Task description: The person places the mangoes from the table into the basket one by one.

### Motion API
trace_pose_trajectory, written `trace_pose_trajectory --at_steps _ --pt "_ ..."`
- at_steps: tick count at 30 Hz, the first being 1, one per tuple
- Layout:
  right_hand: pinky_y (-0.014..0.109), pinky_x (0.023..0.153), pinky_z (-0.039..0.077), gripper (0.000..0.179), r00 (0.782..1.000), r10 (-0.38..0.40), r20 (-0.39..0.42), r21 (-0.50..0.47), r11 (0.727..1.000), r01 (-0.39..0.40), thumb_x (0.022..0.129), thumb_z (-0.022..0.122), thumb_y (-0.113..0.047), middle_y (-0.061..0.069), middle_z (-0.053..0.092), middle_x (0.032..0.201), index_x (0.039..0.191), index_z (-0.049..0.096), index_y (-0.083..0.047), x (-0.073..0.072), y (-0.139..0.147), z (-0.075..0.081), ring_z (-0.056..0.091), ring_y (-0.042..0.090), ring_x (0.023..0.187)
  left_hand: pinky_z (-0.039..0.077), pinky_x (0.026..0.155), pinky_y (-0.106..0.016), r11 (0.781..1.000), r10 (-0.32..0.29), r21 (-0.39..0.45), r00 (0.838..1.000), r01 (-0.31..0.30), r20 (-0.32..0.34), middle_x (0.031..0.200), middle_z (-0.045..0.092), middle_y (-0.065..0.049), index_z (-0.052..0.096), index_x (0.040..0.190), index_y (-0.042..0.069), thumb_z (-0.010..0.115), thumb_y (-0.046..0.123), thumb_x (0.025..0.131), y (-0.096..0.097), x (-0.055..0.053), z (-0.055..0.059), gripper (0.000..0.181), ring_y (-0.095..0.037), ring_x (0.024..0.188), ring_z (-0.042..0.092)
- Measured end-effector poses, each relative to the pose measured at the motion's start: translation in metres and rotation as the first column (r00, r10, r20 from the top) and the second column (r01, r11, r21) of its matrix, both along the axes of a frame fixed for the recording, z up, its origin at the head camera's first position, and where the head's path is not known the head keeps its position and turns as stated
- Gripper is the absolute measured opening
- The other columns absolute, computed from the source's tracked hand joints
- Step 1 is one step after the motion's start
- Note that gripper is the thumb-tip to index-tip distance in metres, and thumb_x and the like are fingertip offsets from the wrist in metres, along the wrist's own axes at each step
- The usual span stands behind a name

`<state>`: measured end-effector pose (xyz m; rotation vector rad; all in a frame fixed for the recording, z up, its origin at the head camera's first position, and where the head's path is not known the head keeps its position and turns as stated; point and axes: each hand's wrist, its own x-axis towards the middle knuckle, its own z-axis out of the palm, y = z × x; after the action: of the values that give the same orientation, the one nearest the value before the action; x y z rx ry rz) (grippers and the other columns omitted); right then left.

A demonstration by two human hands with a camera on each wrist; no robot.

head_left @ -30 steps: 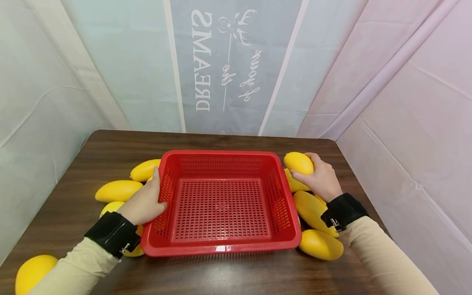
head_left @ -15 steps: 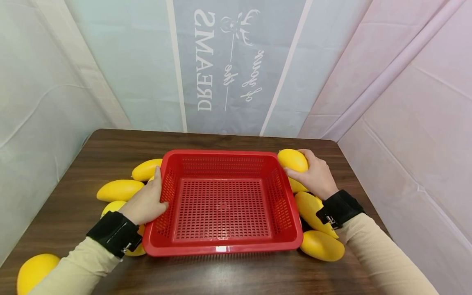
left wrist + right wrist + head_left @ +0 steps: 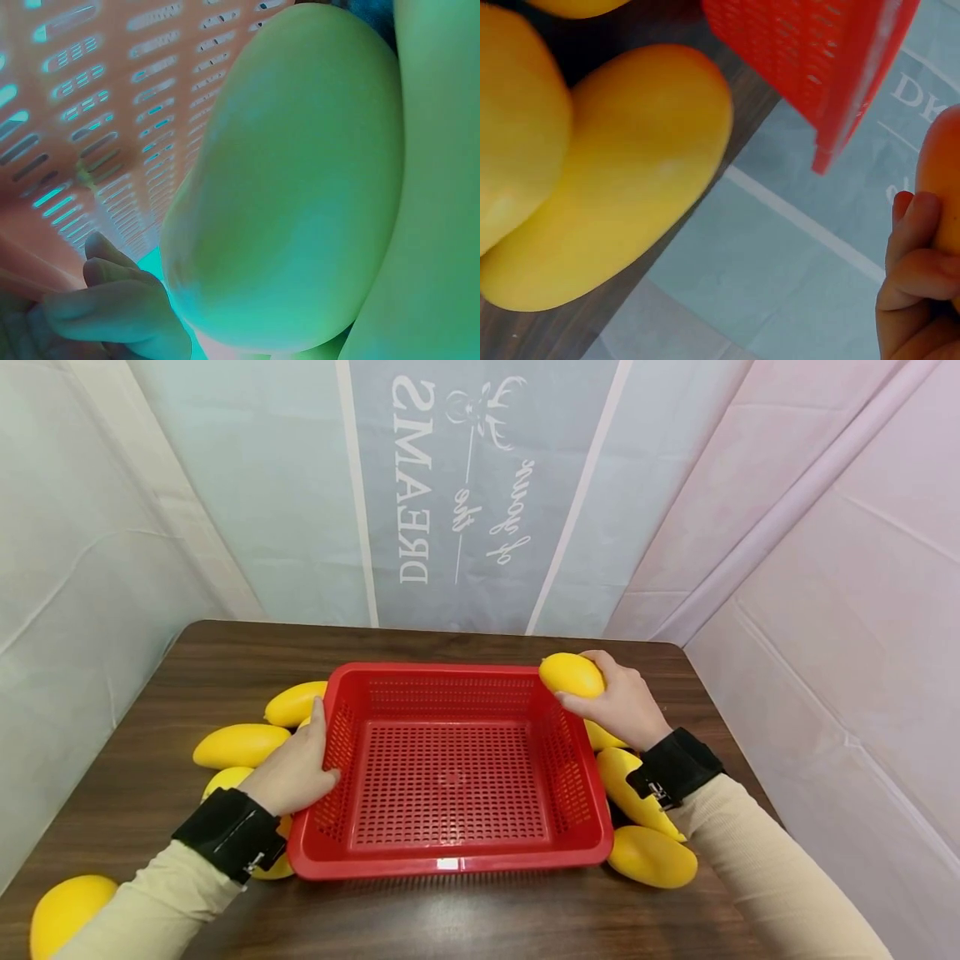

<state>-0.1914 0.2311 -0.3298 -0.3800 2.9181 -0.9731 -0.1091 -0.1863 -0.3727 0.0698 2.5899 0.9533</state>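
Observation:
A red plastic basket (image 3: 450,864) with perforated walls and floor stands mid-table, nothing inside it. My left hand (image 3: 294,772) grips its left rim, thumb over the edge and fingers along the outer wall. In the left wrist view, a mango (image 3: 292,187) lies close by those fingers (image 3: 124,307). A yellow mango (image 3: 572,676) is in my right hand (image 3: 621,700), raised over the basket's far right corner. The right wrist view catches this hand's curled fingers (image 3: 915,281) at its right edge.
Right of the basket lie several mangoes, one nearest the front (image 3: 652,857). Others are left of it, including a long mango (image 3: 242,746), and another mango (image 3: 71,914) sits by the left forearm. Behind the brown table (image 3: 480,647) hangs a printed curtain (image 3: 465,602).
My right hand has carried the mango leftward and slightly up, from beside the basket to over its far right corner. The left hand has stayed on the rim.

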Motion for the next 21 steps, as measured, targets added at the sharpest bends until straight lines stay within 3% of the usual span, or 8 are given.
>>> trace_pose_trajectory --at_steps 15,21 --pt "0.031 0.073 0.054 0.067 0.996 0.071 0.047 -0.022 0.997 -0.07 0.085 0.071 -0.046 0.009 0.066 0.108 0.138 0.046 -0.015 -0.007 -0.024 0.008 0.061 0.025 0.087 0.061 0.057 -0.033 1.0 0.009 0.006 1.0 -0.009 0.008 0.147 0.031 -0.033 -0.026 0.152 0.005 0.062 0.001 0.088 0.001 0.003 0.003 0.109 -0.015 0.068 0.069" --pt "0.033 0.072 0.054 0.063 0.994 0.106 0.031 -0.049 0.993 -0.105 0.084 0.072 -0.047 0.007 0.066 0.104 0.135 0.049 -0.017 -0.007 -0.034 0.016 0.062 0.024 0.085 0.061 0.055 -0.032 1.0 0.01 -0.02 1.0 -0.01 -0.006 0.145 0.034 -0.033 -0.024 0.152 0.004 0.063 0.003 0.088 0.002 0.003 0.003 0.109 -0.014 0.066 0.069"
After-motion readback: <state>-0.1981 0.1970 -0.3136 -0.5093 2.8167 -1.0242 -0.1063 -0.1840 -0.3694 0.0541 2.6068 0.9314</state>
